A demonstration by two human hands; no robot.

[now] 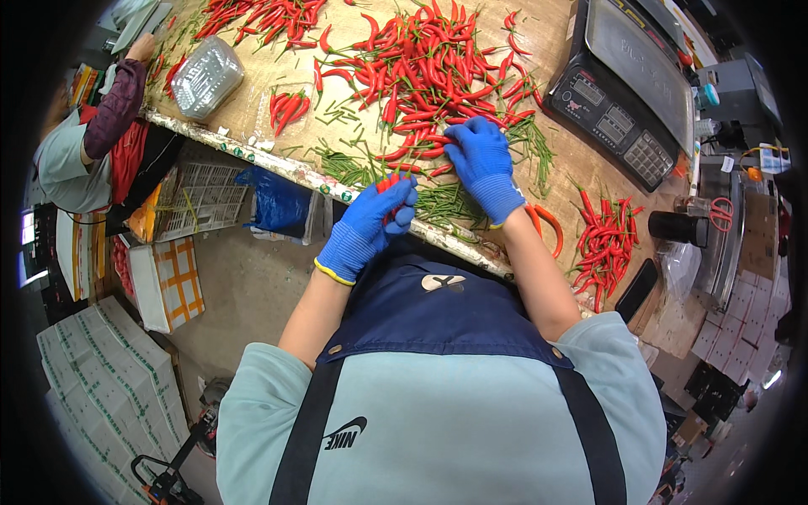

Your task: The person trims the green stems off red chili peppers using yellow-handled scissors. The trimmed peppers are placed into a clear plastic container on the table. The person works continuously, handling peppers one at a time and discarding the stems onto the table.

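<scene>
My left hand (386, 211), in a blue knit glove with a yellow cuff, is closed around several red chili peppers (392, 182) above the table's near edge. To its right my right hand (481, 154), gloved the same way, rests on the near side of a big pile of red chilies (435, 69); its fingertips touch a chili, and whether they grip it is unclear. Cut green stems (442, 202) lie below and between the hands. Orange-handled scissors (548, 227) lie by my right wrist, partly hidden. A small bunch of chilies (289, 112) sits in a clear plastic tray further left.
A digital scale (615, 104) stands at the right, with another chili pile (606, 243), a black phone (636, 290) and a black cup (678, 228) nearer. Clear plastic containers (207, 77) are at the left, close to a co-worker's arm (117, 110). Crates (208, 199) stand below the table.
</scene>
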